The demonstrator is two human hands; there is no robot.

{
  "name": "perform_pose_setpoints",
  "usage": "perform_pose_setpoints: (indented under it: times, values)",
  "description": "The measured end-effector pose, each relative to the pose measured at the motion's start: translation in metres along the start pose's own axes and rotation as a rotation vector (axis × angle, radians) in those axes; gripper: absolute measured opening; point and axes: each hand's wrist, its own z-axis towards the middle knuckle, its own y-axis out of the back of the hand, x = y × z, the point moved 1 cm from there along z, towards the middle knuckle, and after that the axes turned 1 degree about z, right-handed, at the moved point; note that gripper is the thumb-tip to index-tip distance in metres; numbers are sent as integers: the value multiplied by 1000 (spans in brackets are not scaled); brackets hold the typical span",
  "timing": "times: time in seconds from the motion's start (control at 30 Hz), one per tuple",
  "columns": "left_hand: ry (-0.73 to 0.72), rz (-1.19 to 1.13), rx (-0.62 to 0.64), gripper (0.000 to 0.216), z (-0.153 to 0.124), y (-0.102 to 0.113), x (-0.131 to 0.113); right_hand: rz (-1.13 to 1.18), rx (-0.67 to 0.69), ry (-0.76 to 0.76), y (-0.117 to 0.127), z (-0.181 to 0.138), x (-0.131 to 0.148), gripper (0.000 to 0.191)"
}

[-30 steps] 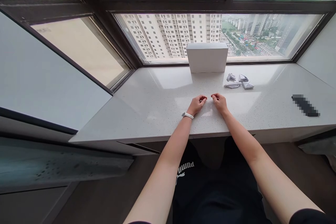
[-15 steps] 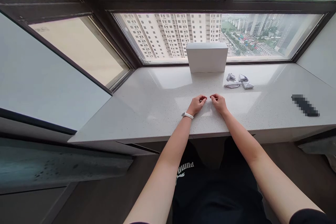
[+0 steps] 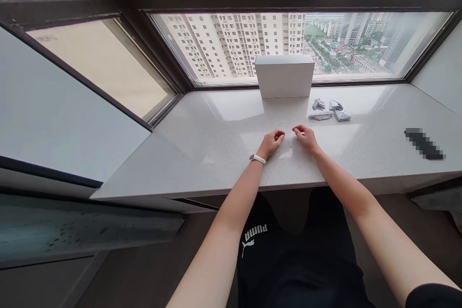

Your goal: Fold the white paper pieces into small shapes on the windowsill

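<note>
My left hand (image 3: pixel 272 143) rests on the white speckled counter (image 3: pixel 216 154), its fingers curled in and nothing visible in them. A white band with a dark face (image 3: pixel 257 158) circles that wrist. To its right, a small gap away, my right hand (image 3: pixel 306 137) hovers just over or touches the counter. Its fingers are bent in towards the thumb, with no object showing. Beyond the right hand lie several folded paper pieces: a small crumpled-looking one (image 3: pixel 318 103), a long flat one (image 3: pixel 321 116), and two pointed ones (image 3: pixel 335 105) close together on the right.
Behind the hands a white box (image 3: pixel 285 77) stands upright against the window. A dark, pixelated object (image 3: pixel 424 144) lies at the right of the counter. Dark window frames (image 3: pixel 231 4) border the back, and a pale wall panel (image 3: pixel 68 110) closes the left side.
My right hand has moved a little to the right, away from the left hand, widening the gap. My left hand stays where it was. The view has tilted slightly.
</note>
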Motion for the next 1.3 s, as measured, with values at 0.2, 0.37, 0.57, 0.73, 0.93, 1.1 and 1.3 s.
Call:
perform_pose_setpoints:
  times: [0.2,0.37,0.57,0.73,0.93,1.1,1.3]
  values:
    - [10,174,21,23,34,2,7,-273,-370,44,113,39,-39,31]
    - [-76,236,-2,33,50,-5,13,-506,-622,-126,209,73,-77,35]
    - [-98,148,-41,46,42,-8,20,-527,-458,-348,253,126,-108,61]
    - [-96,108,-81,49,38,-9,20,-538,-172,-353,235,170,-108,85]
    - [-56,112,-67,53,36,-8,19,-590,158,-59,149,185,-77,71]
    - [-57,105,-160,38,38,-2,19,-567,321,138,59,143,-40,71]
    - [-194,191,92,94,36,0,16,-393,461,280,30,77,-10,78]
